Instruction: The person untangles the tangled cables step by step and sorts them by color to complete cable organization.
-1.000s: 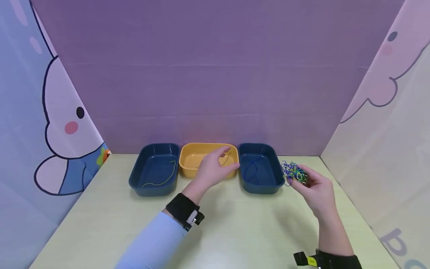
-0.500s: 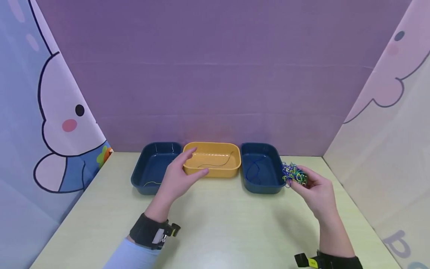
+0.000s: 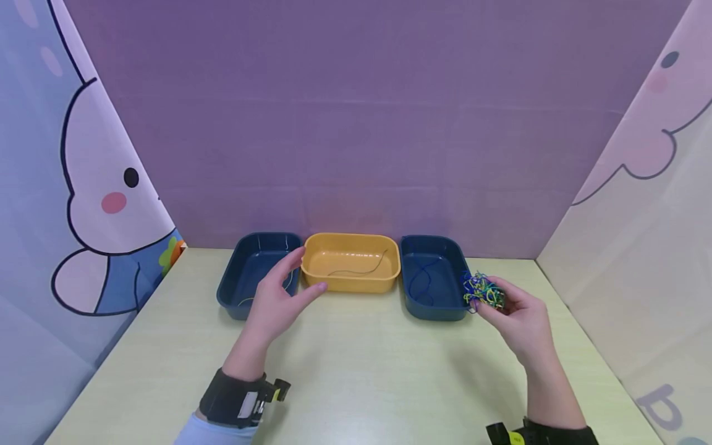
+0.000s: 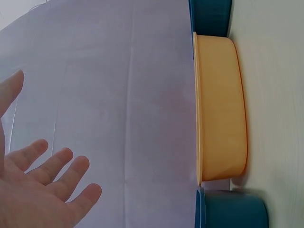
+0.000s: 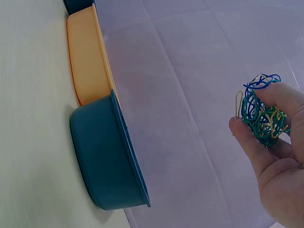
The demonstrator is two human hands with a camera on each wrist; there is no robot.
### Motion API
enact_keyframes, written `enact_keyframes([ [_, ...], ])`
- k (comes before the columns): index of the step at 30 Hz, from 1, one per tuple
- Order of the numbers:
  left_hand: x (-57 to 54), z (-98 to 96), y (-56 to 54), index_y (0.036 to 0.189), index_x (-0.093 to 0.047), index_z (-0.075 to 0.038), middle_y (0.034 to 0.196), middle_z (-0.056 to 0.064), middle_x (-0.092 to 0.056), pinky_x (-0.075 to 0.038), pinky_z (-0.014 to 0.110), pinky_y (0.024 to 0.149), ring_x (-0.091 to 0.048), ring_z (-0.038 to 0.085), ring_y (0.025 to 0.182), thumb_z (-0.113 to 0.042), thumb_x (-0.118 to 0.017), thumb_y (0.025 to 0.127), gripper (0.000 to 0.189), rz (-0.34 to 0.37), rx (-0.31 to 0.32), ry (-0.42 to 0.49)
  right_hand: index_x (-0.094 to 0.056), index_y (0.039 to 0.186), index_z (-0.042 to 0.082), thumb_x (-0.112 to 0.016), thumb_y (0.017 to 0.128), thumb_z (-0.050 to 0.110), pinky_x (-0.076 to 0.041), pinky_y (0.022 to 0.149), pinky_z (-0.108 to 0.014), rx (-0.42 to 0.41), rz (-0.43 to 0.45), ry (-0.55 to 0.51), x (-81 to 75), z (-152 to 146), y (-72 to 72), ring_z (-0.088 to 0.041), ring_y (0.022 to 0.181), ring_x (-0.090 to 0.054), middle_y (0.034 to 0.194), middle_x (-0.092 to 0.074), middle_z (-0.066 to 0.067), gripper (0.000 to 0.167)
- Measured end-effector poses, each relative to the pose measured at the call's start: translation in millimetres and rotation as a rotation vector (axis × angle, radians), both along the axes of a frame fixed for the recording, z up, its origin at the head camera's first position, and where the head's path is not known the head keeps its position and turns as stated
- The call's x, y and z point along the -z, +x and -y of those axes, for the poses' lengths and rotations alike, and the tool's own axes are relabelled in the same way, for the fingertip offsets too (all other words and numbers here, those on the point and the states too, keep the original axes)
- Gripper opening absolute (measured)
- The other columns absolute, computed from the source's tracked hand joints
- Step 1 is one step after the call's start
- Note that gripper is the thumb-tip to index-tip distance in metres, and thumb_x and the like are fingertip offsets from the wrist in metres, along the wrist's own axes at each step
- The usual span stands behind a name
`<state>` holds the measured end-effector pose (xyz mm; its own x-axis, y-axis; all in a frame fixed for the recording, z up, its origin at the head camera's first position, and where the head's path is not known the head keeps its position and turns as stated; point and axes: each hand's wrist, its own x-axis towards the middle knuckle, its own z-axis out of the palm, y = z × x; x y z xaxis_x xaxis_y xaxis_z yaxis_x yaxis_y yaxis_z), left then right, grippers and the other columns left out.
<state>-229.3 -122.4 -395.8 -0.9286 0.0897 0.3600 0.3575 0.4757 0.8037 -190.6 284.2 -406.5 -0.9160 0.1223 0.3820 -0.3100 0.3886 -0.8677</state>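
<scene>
My right hand (image 3: pixel 523 321) grips a tangled bundle of thin wires (image 3: pixel 483 290) in blue, green and yellow, held up beside the right blue bin (image 3: pixel 436 309). In the right wrist view the bundle (image 5: pixel 261 111) is pinched between thumb and fingers, with one yellow loop sticking out. My left hand (image 3: pixel 274 306) holds nothing; its fingers are spread in front of the left blue bin (image 3: pixel 236 296). Behind that hand, a yellow wire (image 3: pixel 245 301) lies in this bin, partly hidden. The yellow bin (image 3: pixel 350 284) contains one thin dark wire (image 3: pixel 361 272). Blue wire (image 3: pixel 421 281) lies in the right bin.
The three bins stand in a row at the back of the pale table (image 3: pixel 367 371), against a purple backdrop (image 3: pixel 356 123). Printed cloth panels (image 3: pixel 111 228) flank the table on both sides.
My left hand has moved left, from over the yellow bin to in front of the left blue bin, uncovering the dark wire. The right hand stays nearly in place with the wire bundle.
</scene>
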Motion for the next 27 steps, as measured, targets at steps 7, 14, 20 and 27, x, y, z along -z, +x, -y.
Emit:
enact_keyframes([
  [7, 1.9, -7.4, 2.2, 0.146, -0.041, -0.022, 0.149, -0.004, -0.045, -0.035, 0.048, 0.112, -0.044, 0.02, 0.135, -0.047, -0.075, 0.081, 0.078, -0.015, 0.043, 0.049, -0.063, 0.122, -0.001, -0.075, 0.08, -0.001, -0.058, 0.068, -0.021, -0.055, -0.018, -0.03, 0.7, 7.7, -0.4, -0.005, 0.082, -0.067, 0.102, -0.068, 0.016, 0.043],
  [14, 1.1, -24.6, -0.2, 0.144, -0.044, -0.028, 0.145, -0.008, -0.049, -0.037, 0.048, 0.111, -0.047, 0.016, 0.131, -0.047, -0.075, 0.081, 0.073, -0.021, 0.096, 0.086, -0.064, 0.12, -0.002, -0.075, 0.079, -0.004, -0.058, 0.067, -0.023, -0.097, -0.032, -0.043, -0.5, 19.1, -3.4, -0.006, 0.081, -0.068, 0.101, -0.069, 0.016, 0.043],
  [20, 0.3, -34.0, 1.8, 0.142, -0.046, -0.028, 0.142, -0.008, -0.052, -0.037, 0.049, 0.11, -0.049, 0.016, 0.13, -0.044, -0.076, 0.081, 0.07, -0.015, 0.112, 0.112, -0.065, 0.12, 0.001, -0.077, 0.079, 0.0, -0.059, 0.065, -0.026, -0.122, -0.023, -0.038, -0.3, 32.5, -3.5, -0.009, 0.079, -0.068, 0.103, -0.071, -0.001, 0.043],
  [27, -1.8, -40.5, 7.1, 0.138, -0.051, -0.025, 0.135, -0.006, -0.058, -0.044, 0.047, 0.103, -0.054, 0.02, 0.122, -0.038, -0.077, 0.082, 0.063, -0.043, 0.13, 0.096, -0.066, 0.119, 0.005, -0.077, 0.079, 0.002, -0.059, 0.062, -0.027, -0.144, -0.002, 0.0, 0.8, 47.3, -0.2, -0.011, 0.075, -0.067, 0.106, -0.069, -0.02, 0.041],
])
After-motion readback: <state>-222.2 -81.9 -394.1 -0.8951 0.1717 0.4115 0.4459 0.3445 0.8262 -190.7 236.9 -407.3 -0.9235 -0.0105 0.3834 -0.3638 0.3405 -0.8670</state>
